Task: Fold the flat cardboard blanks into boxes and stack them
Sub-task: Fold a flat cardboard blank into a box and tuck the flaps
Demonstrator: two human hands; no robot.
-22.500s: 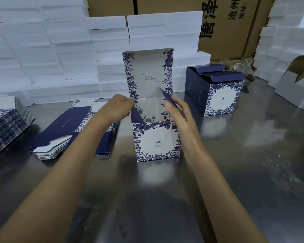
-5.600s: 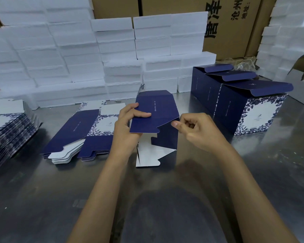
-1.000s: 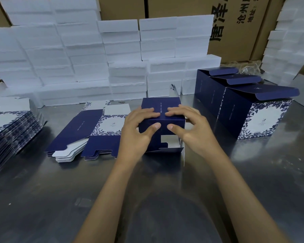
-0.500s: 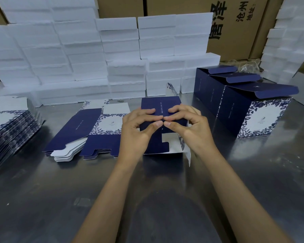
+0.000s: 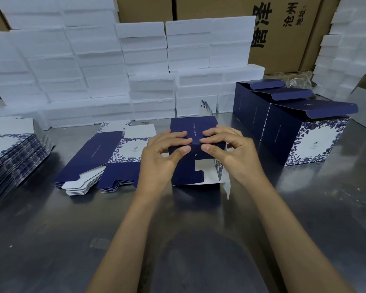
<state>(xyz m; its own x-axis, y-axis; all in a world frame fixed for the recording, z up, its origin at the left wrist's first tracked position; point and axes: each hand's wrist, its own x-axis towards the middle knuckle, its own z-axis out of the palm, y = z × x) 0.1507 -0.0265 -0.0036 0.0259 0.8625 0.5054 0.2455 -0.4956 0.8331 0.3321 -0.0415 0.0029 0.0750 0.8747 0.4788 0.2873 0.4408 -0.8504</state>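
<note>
A half-folded navy box (image 5: 193, 127) with floral white sides lies on its side at the table's middle, its bottom flaps facing me. My left hand (image 5: 159, 157) grips its near left edge, fingers on top, thumb on the front flap. My right hand (image 5: 230, 151) grips the near right edge the same way. A white flap sticks out at the lower right. Flat navy blanks (image 5: 97, 157) lie in a pile to the left. Three folded boxes (image 5: 304, 136) stand in a row at the right, lids raised.
A tall pile of flat blanks (image 5: 11, 157) sits at the far left edge. White foam blocks (image 5: 106, 81) are stacked along the back and at the right. Brown cartons (image 5: 283, 28) stand behind them. The steel table (image 5: 72, 240) reflects my arms.
Since a second ago my thumbs have closed toward each other on the front flap, pressing it in. The box has barely shifted. Three finished boxes stand at the right, against two long before.
</note>
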